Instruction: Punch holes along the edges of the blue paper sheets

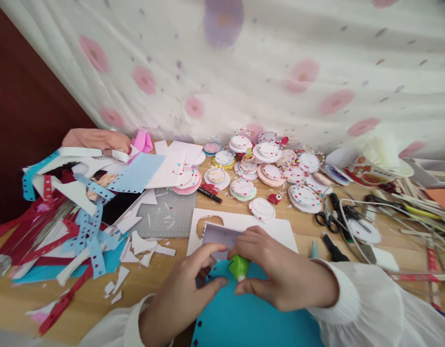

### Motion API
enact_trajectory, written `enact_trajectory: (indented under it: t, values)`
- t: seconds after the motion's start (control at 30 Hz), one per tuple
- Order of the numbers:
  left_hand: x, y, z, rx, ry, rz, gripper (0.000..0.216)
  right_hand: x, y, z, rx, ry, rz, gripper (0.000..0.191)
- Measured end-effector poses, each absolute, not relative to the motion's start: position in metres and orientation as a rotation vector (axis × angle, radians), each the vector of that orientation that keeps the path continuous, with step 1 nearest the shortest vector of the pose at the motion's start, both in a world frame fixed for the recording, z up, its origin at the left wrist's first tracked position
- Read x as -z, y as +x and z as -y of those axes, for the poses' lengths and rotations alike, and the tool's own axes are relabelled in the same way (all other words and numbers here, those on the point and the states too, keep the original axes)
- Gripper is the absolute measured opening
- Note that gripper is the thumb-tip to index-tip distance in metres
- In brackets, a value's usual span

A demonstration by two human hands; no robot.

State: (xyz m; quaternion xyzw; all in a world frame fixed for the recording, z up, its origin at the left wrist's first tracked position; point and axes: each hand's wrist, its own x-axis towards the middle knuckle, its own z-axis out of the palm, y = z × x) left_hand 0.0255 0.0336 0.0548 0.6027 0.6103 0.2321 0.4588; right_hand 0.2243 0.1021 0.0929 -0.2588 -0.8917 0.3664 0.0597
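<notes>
My right hand grips a small green craft punch, thumb at its lower end and fingers over its top. The punch sits at the upper edge of a bright blue sheet of paper, which has small shaped holes along its left and upper edges. My left hand holds the sheet's upper left corner, thumb on top and the other fingers partly hidden. Just beyond the hands lies a lilac, shallow box-like piece on a white sheet with a cut-out.
Paper scraps and punched strips pile up at left, beside a phone and a grey cutting mat. Several layered paper discs with beads stand at the back. Scissors, cables and a paper bowl are at right.
</notes>
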Motion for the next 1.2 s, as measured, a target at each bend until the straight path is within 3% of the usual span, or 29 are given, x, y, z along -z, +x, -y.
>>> enact_trajectory:
  t: [0.5,0.7,0.83,0.9,1.2]
  values:
    - [-0.058,0.022,-0.031,-0.601,1.625,-1.458,0.037,-0.092,0.221,-0.102,-1.076,-0.810,2.718,0.029]
    - [-0.061,0.017,-0.028,-0.555,1.672,-1.469,0.031,-0.092,0.228,-0.105,-1.375,-0.859,2.471,0.028]
    - [-0.059,0.015,-0.023,-0.525,1.741,-1.530,0.012,-0.089,0.234,-0.109,-1.743,-0.990,2.172,0.034]
    - [-0.058,0.014,-0.023,-0.555,1.797,-1.529,0.018,-0.086,0.235,-0.110,-1.871,-1.043,2.014,0.037]
    - [-0.056,0.012,-0.017,-0.529,1.952,-1.420,0.025,-0.082,0.235,-0.109,-1.921,-1.017,1.845,0.051]
